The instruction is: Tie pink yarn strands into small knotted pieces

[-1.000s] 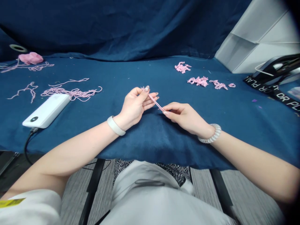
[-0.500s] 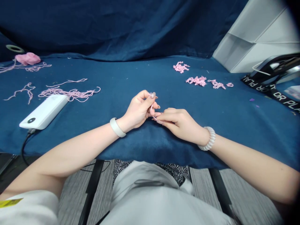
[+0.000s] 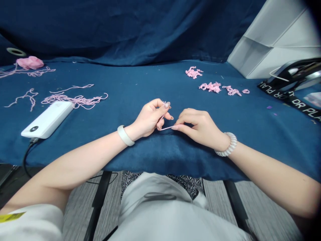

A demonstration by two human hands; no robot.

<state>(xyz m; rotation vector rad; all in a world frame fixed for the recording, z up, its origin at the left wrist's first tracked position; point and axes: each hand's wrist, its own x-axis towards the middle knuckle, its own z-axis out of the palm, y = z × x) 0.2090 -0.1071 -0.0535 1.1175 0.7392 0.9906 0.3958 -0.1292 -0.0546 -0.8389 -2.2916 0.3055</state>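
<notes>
A thin strand of pink yarn (image 3: 166,128) runs taut between my two hands above the front part of the blue-covered table. My left hand (image 3: 153,116) pinches the yarn between thumb and index finger, and a small tuft pokes up by the thumbnail. From there the strand drops past the curled lower fingers of that hand. My right hand (image 3: 195,125), just to the right and apart from the left, grips the strand between thumb and fingertips. What lies inside the curled left fingers is hidden.
Cut pink yarn lengths (image 3: 77,99) lie left, beside a white power bank (image 3: 47,119) with a black cable. A pink yarn ball (image 3: 30,62) sits far left. Small pink yarn pieces (image 3: 210,87) lie back right. A white box (image 3: 271,43) and black strap (image 3: 296,100) stand right.
My right hand has moved right, away from the left, drawing the yarn strand out between them. The left thumb has shifted slightly; the left hand otherwise stays in place.
</notes>
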